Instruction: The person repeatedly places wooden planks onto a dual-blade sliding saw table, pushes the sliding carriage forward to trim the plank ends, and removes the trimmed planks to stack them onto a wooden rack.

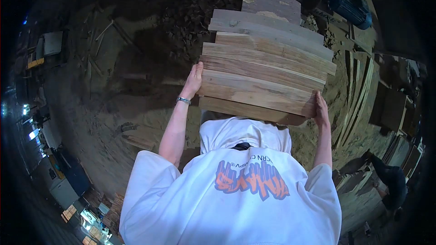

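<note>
Several wooden boards (263,91) lie side by side in front of my body, their ends uneven. My left hand (194,80) grips the left end of the nearer boards, thumb up along the edge. At the opposite end, my right hand (321,108) is pressed against the same nearer boards with its fingers partly hidden below. A thicker board edge (252,109) shows closest to me. Farther off, a greyish plank (272,26) and a rough, flaking piece (271,5) continue the row.
A blue electric motor (349,5) sits at the upper right. Dark wood offcuts (195,18) are heaped beyond the boards on the left. Long thin strips (356,100) lie on the right. Another person (391,181) bends over at the lower right.
</note>
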### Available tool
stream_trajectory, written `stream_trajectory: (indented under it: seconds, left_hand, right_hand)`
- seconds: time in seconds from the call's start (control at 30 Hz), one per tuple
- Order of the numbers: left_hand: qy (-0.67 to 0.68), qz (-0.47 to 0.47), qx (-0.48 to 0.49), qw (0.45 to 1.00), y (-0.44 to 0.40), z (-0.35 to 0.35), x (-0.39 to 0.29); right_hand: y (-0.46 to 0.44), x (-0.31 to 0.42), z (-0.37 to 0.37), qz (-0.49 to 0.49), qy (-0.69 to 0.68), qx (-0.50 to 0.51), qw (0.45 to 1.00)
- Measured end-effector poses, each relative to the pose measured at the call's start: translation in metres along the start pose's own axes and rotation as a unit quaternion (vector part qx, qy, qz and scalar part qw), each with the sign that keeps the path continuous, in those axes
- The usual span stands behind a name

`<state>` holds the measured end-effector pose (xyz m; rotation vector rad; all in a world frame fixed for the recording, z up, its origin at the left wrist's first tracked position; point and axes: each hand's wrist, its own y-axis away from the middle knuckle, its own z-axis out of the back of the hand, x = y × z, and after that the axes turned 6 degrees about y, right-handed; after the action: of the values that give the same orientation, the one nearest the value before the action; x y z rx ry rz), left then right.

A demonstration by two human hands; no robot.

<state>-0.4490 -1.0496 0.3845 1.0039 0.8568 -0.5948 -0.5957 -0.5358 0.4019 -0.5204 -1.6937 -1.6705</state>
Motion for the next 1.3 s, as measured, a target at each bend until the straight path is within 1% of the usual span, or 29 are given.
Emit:
stream_trajectory:
  seconds: [0.03,0.13,0.23,0.27,0.33,0.43,0.47,0.5,0.57,0.6,0.7,0.8,0.9,0.93,0.97,1.0,1.03,1.07,1.1,1.13,1.17,1.2,1.23,1.3]
  left_hand:
    - [0.014,0.01,0.009,1.0,0.002,0.001,-0.001]
    - [0.074,0.032,0.057,0.995,0.003,0.012,0.015]
    - [0.2,0.054,0.094,0.974,0.015,0.02,0.027]
    - [0.22,0.076,0.094,0.968,0.01,0.026,0.026]
    - [0.261,0.122,0.098,0.953,0.002,0.036,-0.002]
    - [0.222,-0.009,0.001,0.975,-0.024,0.017,-0.041]
    - [0.106,-0.071,-0.026,0.992,-0.03,0.01,-0.046]
    - [-0.004,-0.089,-0.046,0.995,-0.031,0.002,-0.053]
    - [-0.104,-0.126,-0.083,0.983,-0.044,-0.005,-0.035]
    - [-0.082,-0.12,-0.091,0.985,-0.044,-0.006,-0.036]
    - [-0.027,-0.096,-0.094,0.991,-0.038,-0.007,-0.04]
    - [0.013,-0.077,-0.083,0.994,-0.036,-0.006,-0.045]
    - [0.066,-0.066,-0.067,0.993,-0.05,-0.002,-0.03]
    - [0.096,-0.058,-0.054,0.992,-0.062,0.001,-0.023]
    - [0.126,-0.051,-0.041,0.99,-0.072,0.003,-0.017]
    - [0.107,-0.043,-0.036,0.993,-0.075,0.003,-0.024]
    - [0.087,-0.034,-0.031,0.995,-0.075,0.003,-0.035]
    - [0.068,-0.024,-0.027,0.997,-0.073,0.003,-0.045]
    - [0.032,-0.06,-0.042,0.997,-0.074,0.0,-0.046]
    - [-0.003,-0.096,-0.056,0.994,-0.074,-0.003,-0.046]
    - [-0.038,-0.13,-0.069,0.988,-0.074,-0.007,-0.046]
    - [-0.048,-0.133,-0.099,0.985,-0.072,-0.011,-0.046]
    - [-0.049,-0.12,-0.104,0.986,-0.072,-0.011,-0.048]
    - [-0.054,-0.096,-0.112,0.988,-0.072,-0.009,-0.05]
  right_hand:
    - [0.001,0.001,0.0,-0.017,-0.025,0.017,0.999]
    - [-0.005,-0.006,0.018,-0.025,-0.04,0.108,0.993]
    - [-0.002,-0.003,0.02,-0.037,-0.035,0.102,0.994]
    - [-0.005,0.003,0.019,-0.034,-0.038,0.093,0.994]
    - [-0.007,0.032,0.003,-0.03,-0.044,0.073,0.996]
    - [-0.033,0.049,-0.006,0.089,0.07,-0.018,0.993]
    - [-0.031,0.056,-0.017,0.117,0.207,-0.102,0.966]
    - [-0.032,0.058,-0.019,0.119,0.222,-0.108,0.962]
    - [-0.033,0.056,-0.018,0.125,0.252,-0.123,0.952]
    - [-0.034,0.057,-0.015,0.124,0.252,-0.099,0.955]
    - [-0.038,0.049,-0.011,0.147,0.237,-0.091,0.956]
    - [-0.041,0.049,-0.006,0.123,0.254,-0.082,0.956]
    - [-0.034,0.063,-0.011,0.086,0.201,-0.071,0.973]
    - [-0.038,0.066,-0.009,0.079,0.096,-0.108,0.986]
    - [-0.046,0.073,-0.006,0.073,-0.01,-0.144,0.987]
    - [-0.054,0.078,-0.002,0.065,-0.116,-0.175,0.975]
    - [-0.06,0.08,0.003,0.112,0.008,-0.177,0.978]
    - [-0.066,0.08,0.007,0.156,0.131,-0.175,0.963]
    - [-0.067,0.084,0.005,0.198,0.251,-0.171,0.932]
    - [-0.066,0.088,0.006,0.184,0.33,-0.167,0.911]
    - [-0.064,0.089,0.003,0.194,0.302,-0.156,0.92]
    - [-0.058,0.092,-0.009,0.205,0.274,-0.144,0.928]
    - [-0.055,0.093,-0.016,0.216,0.246,-0.132,0.936]
    - [-0.06,0.093,-0.011,0.178,0.208,-0.076,0.959]
